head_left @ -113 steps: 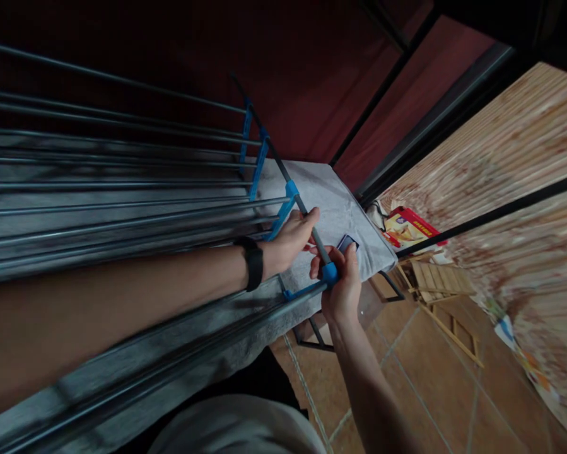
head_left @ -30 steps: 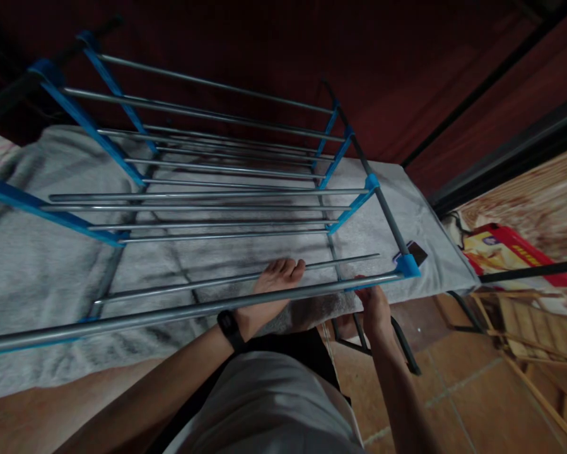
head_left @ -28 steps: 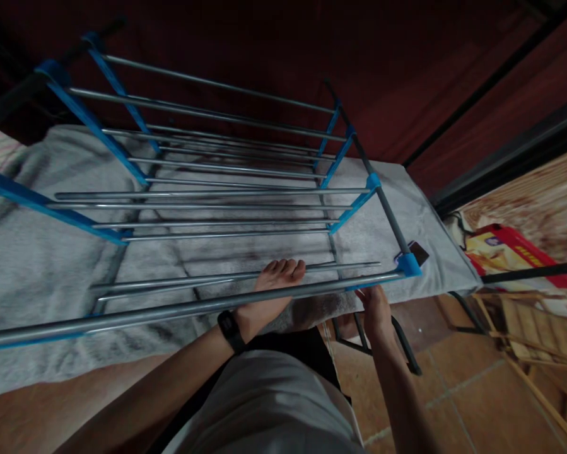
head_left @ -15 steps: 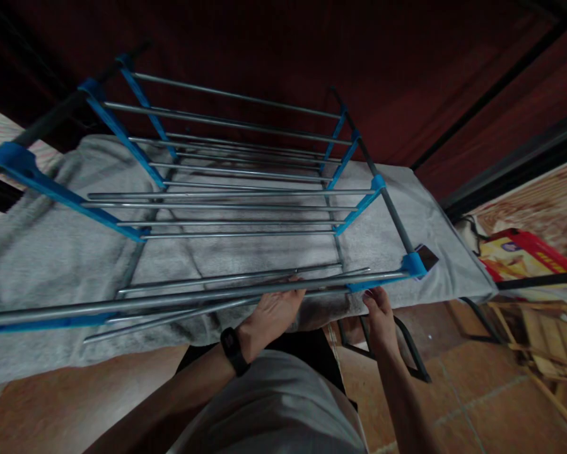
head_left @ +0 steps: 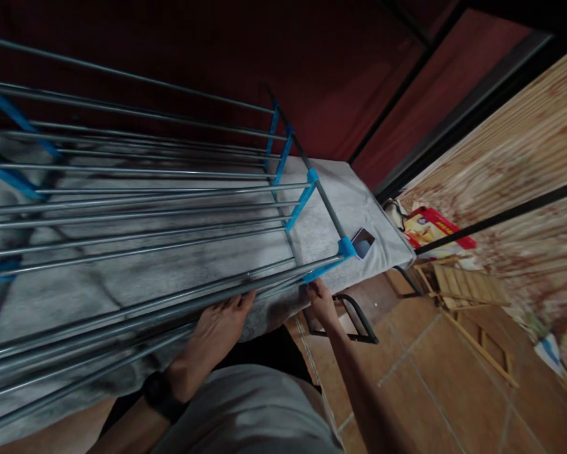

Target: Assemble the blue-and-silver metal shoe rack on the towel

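Observation:
A rack of grey metal rods [head_left: 169, 171] with blue plastic brackets lies across a grey cloth-covered table. My left hand [head_left: 224, 320], a dark watch on its wrist, is at the front rods with its fingers closed round a thin metal rod [head_left: 179, 329]; the thick front tube [head_left: 136, 325] partly hides the fingertips. At the lower end of the front right blue bracket [head_left: 321, 271], my right hand [head_left: 323, 304] has its fingers curled against the plastic. Exactly what lies between those fingertips is hard to see.
A dark phone-like rectangle [head_left: 362, 243] lies on the grey cloth [head_left: 342, 202] right of the rack. Beyond the table are a red and yellow box [head_left: 427, 228], a folded wooden chair [head_left: 470, 284] and a patterned curtain [head_left: 514, 151]. Black metal legs [head_left: 359, 315] stand below the table edge.
The view has swung right, so the rack appears further left and its left end is cut off. Both hands stay at the front rods and the right bracket.

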`<state>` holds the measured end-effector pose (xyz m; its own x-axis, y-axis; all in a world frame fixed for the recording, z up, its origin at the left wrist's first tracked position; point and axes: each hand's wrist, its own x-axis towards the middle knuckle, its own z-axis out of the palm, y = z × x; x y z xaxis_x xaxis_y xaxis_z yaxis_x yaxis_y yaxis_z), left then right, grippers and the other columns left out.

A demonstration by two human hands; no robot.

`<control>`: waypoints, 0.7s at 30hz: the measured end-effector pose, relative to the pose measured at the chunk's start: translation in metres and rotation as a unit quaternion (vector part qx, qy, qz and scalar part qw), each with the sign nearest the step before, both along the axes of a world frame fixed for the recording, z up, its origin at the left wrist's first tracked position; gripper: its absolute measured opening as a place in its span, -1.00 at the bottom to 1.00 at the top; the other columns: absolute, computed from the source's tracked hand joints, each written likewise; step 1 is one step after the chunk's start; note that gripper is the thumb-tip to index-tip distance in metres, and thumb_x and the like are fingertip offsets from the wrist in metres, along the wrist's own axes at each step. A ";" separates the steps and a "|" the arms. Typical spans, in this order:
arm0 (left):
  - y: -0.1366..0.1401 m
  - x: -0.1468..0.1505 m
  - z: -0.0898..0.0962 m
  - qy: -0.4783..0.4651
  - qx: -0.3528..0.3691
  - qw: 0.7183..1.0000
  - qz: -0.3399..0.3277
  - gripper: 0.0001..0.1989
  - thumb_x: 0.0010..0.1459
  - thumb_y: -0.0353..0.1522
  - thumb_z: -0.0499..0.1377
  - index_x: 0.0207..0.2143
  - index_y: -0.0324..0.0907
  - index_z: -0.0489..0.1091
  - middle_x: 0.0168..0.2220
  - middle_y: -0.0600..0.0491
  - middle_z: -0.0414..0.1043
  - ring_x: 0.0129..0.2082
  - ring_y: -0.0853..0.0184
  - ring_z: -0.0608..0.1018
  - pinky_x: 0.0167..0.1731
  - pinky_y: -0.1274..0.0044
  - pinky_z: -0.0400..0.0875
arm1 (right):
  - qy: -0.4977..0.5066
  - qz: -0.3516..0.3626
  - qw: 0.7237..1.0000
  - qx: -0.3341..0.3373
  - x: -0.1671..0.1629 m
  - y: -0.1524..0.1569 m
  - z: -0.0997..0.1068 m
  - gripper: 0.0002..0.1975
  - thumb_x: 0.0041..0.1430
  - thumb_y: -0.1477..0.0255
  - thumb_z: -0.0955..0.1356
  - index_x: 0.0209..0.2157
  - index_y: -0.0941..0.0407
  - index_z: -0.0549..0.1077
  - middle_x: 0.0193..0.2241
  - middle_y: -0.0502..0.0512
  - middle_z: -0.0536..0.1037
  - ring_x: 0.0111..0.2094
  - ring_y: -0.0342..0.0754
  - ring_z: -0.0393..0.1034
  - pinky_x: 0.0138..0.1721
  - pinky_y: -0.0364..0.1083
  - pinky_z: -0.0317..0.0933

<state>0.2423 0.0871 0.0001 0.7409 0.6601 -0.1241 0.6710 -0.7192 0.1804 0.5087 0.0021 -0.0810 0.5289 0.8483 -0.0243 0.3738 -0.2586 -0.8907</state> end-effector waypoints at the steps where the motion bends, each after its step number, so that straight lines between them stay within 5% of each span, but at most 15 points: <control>1: 0.000 -0.001 0.000 0.000 -0.001 1.000 0.001 -0.50 0.31 -0.57 -0.09 0.25 -0.17 0.28 0.01 -0.14 0.51 -0.01 0.15 0.57 -0.02 0.36 0.46 | -0.003 0.003 1.000 -0.002 0.001 -0.001 -0.001 -0.63 0.13 0.33 0.24 -0.05 0.13 0.45 -0.16 0.15 0.56 -0.10 0.05 0.42 0.04 0.04 0.24; 10: -0.010 -0.036 -0.002 -0.034 -0.013 0.999 0.038 -0.56 0.40 -0.37 -0.12 0.25 -0.12 0.29 0.00 -0.06 0.55 -0.12 0.17 0.63 -0.15 0.35 0.54 | -0.009 -0.009 1.000 -0.014 0.000 0.001 0.001 -0.61 0.13 0.33 0.26 -0.02 0.12 0.46 -0.20 0.09 0.57 -0.15 0.02 0.41 0.01 0.01 0.27; 17: -0.010 -0.030 -0.005 -0.061 0.010 0.998 0.022 -0.57 0.38 -0.36 -0.05 0.24 -0.11 0.31 0.04 -0.09 0.53 -0.08 0.13 0.62 -0.12 0.31 0.55 | 0.016 -0.020 0.998 0.053 -0.006 0.007 0.022 -0.56 0.15 0.36 0.26 0.07 0.08 0.41 -0.01 0.13 0.54 0.05 0.05 0.40 0.16 0.04 0.21; 21: -0.008 -0.026 -0.003 -0.068 0.027 0.997 0.010 -0.57 0.38 -0.39 -0.05 0.23 -0.10 0.32 0.06 -0.07 0.52 -0.08 0.14 0.62 -0.12 0.32 0.54 | -0.008 -0.015 0.999 0.049 -0.007 0.008 0.033 -0.64 0.16 0.37 0.26 -0.01 0.11 0.45 -0.10 0.14 0.57 -0.02 0.06 0.43 0.10 0.03 0.25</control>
